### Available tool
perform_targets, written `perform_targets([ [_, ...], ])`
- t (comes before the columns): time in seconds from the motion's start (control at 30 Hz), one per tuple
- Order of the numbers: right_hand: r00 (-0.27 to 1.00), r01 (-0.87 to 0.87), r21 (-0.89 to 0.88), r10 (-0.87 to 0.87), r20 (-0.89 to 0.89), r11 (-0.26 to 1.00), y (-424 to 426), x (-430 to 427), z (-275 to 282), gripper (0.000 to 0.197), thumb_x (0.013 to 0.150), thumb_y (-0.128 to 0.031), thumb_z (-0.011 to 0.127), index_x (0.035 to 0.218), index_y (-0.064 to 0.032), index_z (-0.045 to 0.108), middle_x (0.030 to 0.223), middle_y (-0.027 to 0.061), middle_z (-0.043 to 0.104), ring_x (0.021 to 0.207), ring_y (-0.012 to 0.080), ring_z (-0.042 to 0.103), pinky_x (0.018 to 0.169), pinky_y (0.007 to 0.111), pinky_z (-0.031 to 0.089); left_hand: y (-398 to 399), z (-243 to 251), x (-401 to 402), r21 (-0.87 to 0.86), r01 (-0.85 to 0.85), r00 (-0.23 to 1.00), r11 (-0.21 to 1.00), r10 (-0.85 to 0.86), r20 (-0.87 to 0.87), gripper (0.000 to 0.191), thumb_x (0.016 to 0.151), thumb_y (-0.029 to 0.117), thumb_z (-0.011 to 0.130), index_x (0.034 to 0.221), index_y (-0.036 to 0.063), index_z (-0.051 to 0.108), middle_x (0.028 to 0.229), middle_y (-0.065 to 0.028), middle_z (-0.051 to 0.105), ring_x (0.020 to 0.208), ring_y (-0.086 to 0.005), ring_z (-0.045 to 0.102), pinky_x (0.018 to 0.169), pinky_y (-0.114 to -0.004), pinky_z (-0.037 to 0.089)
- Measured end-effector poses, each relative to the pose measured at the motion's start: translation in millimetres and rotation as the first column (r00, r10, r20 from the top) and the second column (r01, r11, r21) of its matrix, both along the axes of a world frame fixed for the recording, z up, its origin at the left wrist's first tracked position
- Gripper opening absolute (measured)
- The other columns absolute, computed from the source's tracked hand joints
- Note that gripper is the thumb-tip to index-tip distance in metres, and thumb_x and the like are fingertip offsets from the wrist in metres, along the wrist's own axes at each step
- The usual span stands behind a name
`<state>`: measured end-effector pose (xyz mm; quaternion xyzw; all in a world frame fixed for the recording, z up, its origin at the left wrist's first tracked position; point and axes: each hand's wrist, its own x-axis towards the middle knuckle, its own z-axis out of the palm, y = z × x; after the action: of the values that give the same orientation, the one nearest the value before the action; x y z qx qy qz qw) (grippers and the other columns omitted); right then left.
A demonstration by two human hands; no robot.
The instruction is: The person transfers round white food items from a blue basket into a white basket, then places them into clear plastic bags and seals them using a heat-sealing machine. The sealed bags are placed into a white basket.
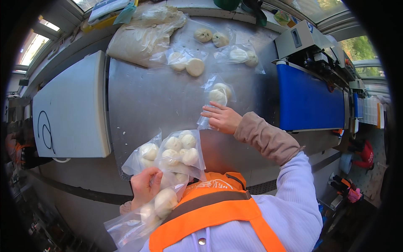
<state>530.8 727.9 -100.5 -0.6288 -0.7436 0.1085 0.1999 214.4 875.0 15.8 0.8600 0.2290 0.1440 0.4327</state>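
Note:
Several clear plastic bags (178,150) of pale steamed buns are gathered against my orange apron (217,201). My left hand (146,184) grips them, its fingers partly hidden by the plastic. One more bag of buns (165,201) hangs over my left forearm. Out over the metal table, my right hand (222,118) rests on the near end of a clear bag holding two buns (220,93). Its fingertips touch the bag just below the buns; whether they pinch the plastic is hard to see.
Farther back on the metal table (151,100) lie bagged bun pairs (187,64), (244,56) and a large plastic-wrapped bundle (144,34). A white lidded chest (70,107) stands left. At right is a machine with a blue conveyor belt (310,97). Two people (365,154) are far off right.

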Motion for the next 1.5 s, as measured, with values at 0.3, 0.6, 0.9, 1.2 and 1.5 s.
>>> perform_targets([
  [0.3,0.608,0.748,-0.355,-0.794,0.025,0.561,61,75,75,0.059,0.074,-0.025,0.068,0.125,-0.0124,0.041,0.091,0.0138,0.062,0.08,0.0301,0.062,0.068,0.041,0.049,21,-25,-2,-0.017,-0.094,0.995,0.995,0.094,-0.012,0.011,0.081,0.011,0.066,0.08,0.0023,0.06,0.055,-0.0068,0.056,0.041,-0.0158,0.052,0.04,-0.026,0.039],
  [0.6,0.645,0.656,0.296,-0.719,0.259,0.694,111,135,2,0.012,0.07,-0.019,0.063,0.071,-0.009,0.057,0.088,0.0069,0.056,0.078,0.0274,0.059,0.064,0.038,0.049,43,-30,2,-0.06,-0.116,0.993,0.991,0.114,-0.038,0.012,0.08,0.013,0.066,0.078,0.0029,0.06,0.054,-0.0072,0.055,0.04,-0.0163,0.05,0.04,-0.027,0.038],
  [0.9,0.748,0.636,0.054,-0.632,0.204,0.77,243,153,-23,0.032,0.075,-0.04,0.06,0.087,-0.0108,0.058,0.073,0.0067,0.064,0.074,0.0256,0.063,0.065,0.04,0.047,65,-43,3,-0.107,-0.114,0.993,0.988,0.112,-0.024,0.012,0.079,0.014,0.067,0.075,0.0037,0.06,0.054,-0.0071,0.055,0.04,-0.0174,0.05,0.04,-0.027,0.038],
  [1.2,0.906,0.42,-0.543,-0.371,0.204,0.727,315,96,-12,0.077,0.067,-0.07,0.058,0.112,-0.0063,0.059,0.101,0.0157,0.064,0.095,0.0301,0.061,0.082,0.039,0.045,92,-56,-2,-0.116,-0.1,0.995,0.988,0.098,-0.028,0.01,0.077,0.012,0.068,0.076,0.0058,0.061,0.054,-0.006,0.056,0.042,-0.0204,0.054,0.041,-0.029,0.041],
  [1.5,0.743,0.493,-0.119,-0.488,-0.458,0.862,280,138,-49,0.03,0.074,-0.033,0.067,0.088,-0.0069,0.062,0.088,0.0113,0.065,0.08,0.0258,0.061,0.072,0.036,0.046,96,-58,3,-0.092,-0.091,0.996,0.992,0.09,-0.016,0.01,0.077,0.012,0.068,0.076,0.0062,0.06,0.055,-0.0059,0.056,0.042,-0.0199,0.053,0.041,-0.029,0.041],
])
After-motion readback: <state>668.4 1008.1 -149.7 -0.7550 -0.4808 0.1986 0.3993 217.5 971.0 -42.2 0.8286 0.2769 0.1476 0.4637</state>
